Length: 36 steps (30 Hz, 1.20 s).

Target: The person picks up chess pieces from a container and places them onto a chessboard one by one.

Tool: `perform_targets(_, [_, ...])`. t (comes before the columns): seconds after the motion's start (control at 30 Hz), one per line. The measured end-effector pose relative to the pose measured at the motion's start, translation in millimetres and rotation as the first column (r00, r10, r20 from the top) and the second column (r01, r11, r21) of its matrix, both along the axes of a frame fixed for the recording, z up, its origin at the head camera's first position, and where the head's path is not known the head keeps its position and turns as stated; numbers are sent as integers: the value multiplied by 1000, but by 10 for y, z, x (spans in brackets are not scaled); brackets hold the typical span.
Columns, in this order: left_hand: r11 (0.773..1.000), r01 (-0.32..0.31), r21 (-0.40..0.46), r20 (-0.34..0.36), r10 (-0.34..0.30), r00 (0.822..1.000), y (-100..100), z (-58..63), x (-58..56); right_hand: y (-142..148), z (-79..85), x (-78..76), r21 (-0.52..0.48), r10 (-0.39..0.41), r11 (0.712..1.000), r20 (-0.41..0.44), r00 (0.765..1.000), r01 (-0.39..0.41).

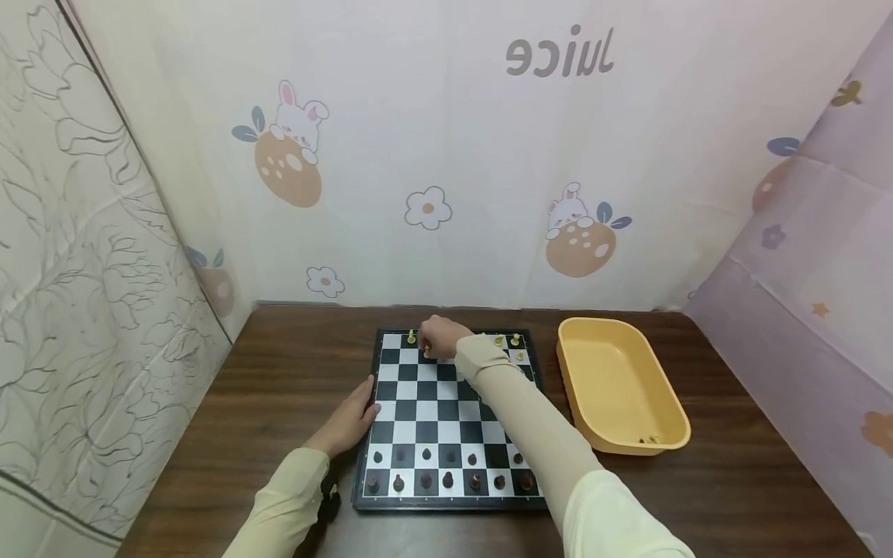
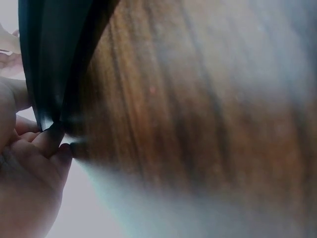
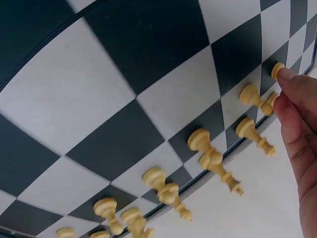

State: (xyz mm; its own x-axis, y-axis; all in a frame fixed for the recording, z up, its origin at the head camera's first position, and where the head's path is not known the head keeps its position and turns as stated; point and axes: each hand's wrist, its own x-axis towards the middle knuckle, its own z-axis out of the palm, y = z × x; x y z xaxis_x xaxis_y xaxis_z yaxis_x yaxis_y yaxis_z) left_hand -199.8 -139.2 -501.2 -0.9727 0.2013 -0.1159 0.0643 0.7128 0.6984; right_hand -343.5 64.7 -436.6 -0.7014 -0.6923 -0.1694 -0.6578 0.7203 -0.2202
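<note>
A black-and-white chessboard point(image 1: 425, 412) lies on the table. My right hand point(image 1: 441, 338) is at its far edge, pinching a cream pawn point(image 3: 277, 70) between thumb and fingers; in the right wrist view the pawn's base shows just above a dark square. Other cream chess pieces point(image 3: 199, 140) stand in two rows beside that hand, and the forearm hides some of them in the head view. Along the board's left edge rests my left hand point(image 1: 350, 421), its fingers extended against the frame point(image 2: 49, 59). Dark chess pieces point(image 1: 448, 480) stand in two rows on the near side.
To the board's right sits a yellow plastic tray point(image 1: 579, 380) with a few small pieces point(image 1: 649, 440) at its near end. A small dark object point(image 1: 330, 500) lies by my left wrist. The brown wooden table point(image 1: 293, 349) meets a patterned curtain point(image 1: 488, 256) at the back.
</note>
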Motion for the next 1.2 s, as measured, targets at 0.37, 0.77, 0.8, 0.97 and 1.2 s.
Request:
perform_targets(0.37, [1000,12,16,3,-12,1000,-54,50,5,315,345,7,-1,-9,1000,-51,999,9])
perform_targets(0.77, [998,62,-11,-63,-63,996,-18,-31,47,1141,546,-81,-54,-93,994,-6,996,93])
perform_targets(0.8, [998,58,-8,-51,-58,997,-16,-36,53,1205,574,-69,-55,-108,993,1,994,108])
perform_targets(0.97, [999,54,-5,-42,-54,998,-20,-27,57,1527,722,0,-53,-168,984,-8,986,168])
perform_targets(1.2, [999,50,-6,-34,-50,998,-9,-2,25,1962,785,68,-89,-221,972,-41,974,217])
